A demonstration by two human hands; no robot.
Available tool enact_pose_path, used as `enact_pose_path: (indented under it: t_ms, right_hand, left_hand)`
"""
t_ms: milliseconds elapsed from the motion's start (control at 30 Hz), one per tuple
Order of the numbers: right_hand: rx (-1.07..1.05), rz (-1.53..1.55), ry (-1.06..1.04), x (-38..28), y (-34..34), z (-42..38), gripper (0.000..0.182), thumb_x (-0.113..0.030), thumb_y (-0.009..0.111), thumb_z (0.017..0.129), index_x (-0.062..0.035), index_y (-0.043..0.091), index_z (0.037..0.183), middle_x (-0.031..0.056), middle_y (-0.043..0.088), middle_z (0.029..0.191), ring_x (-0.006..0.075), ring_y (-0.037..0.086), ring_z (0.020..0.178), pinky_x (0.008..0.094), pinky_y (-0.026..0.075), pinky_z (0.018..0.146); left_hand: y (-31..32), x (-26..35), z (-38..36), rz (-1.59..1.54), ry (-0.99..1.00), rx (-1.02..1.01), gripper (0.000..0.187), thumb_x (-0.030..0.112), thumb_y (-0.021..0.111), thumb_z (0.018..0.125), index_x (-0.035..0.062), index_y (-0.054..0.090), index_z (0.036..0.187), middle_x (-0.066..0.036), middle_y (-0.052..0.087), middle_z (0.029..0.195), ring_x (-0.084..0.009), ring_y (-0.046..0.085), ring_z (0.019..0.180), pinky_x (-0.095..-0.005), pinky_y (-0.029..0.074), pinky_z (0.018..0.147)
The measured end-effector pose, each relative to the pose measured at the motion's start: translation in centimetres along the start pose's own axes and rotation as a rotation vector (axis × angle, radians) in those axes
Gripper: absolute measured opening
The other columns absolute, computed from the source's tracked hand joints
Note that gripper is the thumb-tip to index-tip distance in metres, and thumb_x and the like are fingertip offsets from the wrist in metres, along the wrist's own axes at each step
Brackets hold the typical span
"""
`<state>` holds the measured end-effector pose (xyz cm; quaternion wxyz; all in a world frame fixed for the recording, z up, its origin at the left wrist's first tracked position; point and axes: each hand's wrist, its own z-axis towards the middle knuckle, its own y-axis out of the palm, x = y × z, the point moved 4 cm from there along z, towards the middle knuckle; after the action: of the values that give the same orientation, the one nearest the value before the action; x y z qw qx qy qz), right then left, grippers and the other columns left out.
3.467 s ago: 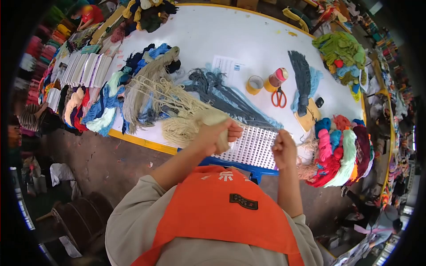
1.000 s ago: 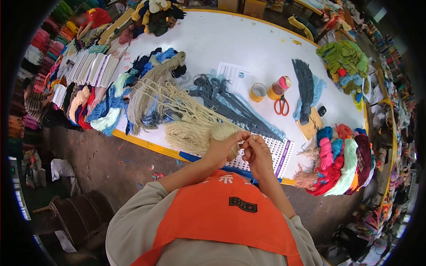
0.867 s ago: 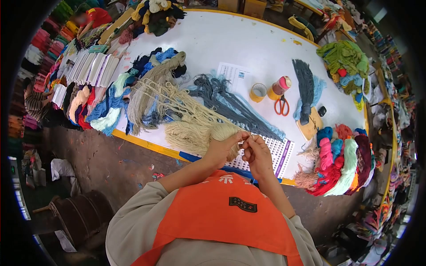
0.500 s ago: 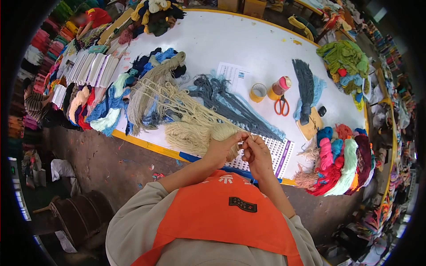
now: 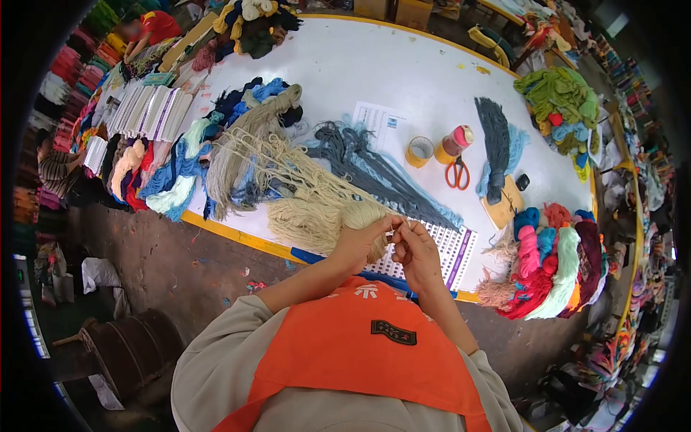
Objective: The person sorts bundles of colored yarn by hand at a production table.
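A thick bundle of cream yarn [image 5: 309,216] lies along the table's near edge, its strands running to my hands. My left hand [image 5: 360,241] is closed around the end of this bundle, thumb and forefinger pinched together at the top. Close beside it, my right hand [image 5: 416,248] is pinched near the left fingertips; a fine strand seems to be between its fingers, too small to make out clearly. Beneath both hands sits a white perforated card [image 5: 450,252] with a purple stripe. Dark grey-blue yarn [image 5: 389,180] stretches out just beyond them.
Orange-handled scissors [image 5: 457,174], a roll of tape [image 5: 419,150] and a pink thread cone [image 5: 458,138] stand farther back. Coloured skeins [image 5: 551,259] are heaped at the right, green yarn [image 5: 558,97] behind them. White cards [image 5: 150,111] lie left. Another person [image 5: 155,30] bends at the far left.
Both hands hold nearly the same place, with only slight finger movement. The yarn and the table items look unchanged.
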<state>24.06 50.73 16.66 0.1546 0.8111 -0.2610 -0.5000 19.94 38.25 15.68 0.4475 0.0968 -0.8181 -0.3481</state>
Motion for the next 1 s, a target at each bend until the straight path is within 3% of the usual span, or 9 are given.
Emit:
enact_pose_path:
  t_ms: [633, 800, 1000]
  right_hand:
    - [-0.008, -0.014, 0.001, 0.12, -0.03, 0.08, 0.008, -0.018, 0.053, 0.097, -0.0113, 0.055, 0.092, -0.0007, 0.059, 0.079, 0.0052, 0.047, 0.059, 0.0216, 0.043, 0.053]
    - [-0.001, -0.037, -0.015, 0.17, -0.22, -0.02, 0.011, -0.019, 0.053, 0.097, -0.0086, 0.056, 0.095, -0.0007, 0.057, 0.079, 0.0052, 0.048, 0.06, 0.0208, 0.044, 0.054]
    - [-0.016, -0.05, -0.034, 0.06, -0.34, -0.12, 0.009, -0.016, 0.053, 0.096, -0.0083, 0.056, 0.095, -0.0005, 0.056, 0.08, 0.005, 0.048, 0.062, 0.0205, 0.044, 0.055]
  left_hand:
    - [-0.24, -0.16, 0.01, 0.011, -0.006, -0.009, 0.03, 0.019, 0.057, 0.096, -0.0037, 0.064, 0.114, -0.008, 0.065, 0.101, -0.0138, 0.061, 0.093, -0.0266, 0.05, 0.077]
    - [-0.09, -0.3, -0.11, 0.105, -0.042, -0.037, 0.041, 0.033, 0.048, 0.1, -0.0001, 0.061, 0.121, -0.003, 0.059, 0.095, -0.0114, 0.055, 0.088, -0.0257, 0.046, 0.077]
    - [0.26, -0.2, -0.21, 0.152, -0.027, -0.116, 0.047, 0.038, 0.042, 0.102, 0.0002, 0.056, 0.128, -0.003, 0.058, 0.099, -0.0107, 0.055, 0.092, -0.0254, 0.046, 0.078]
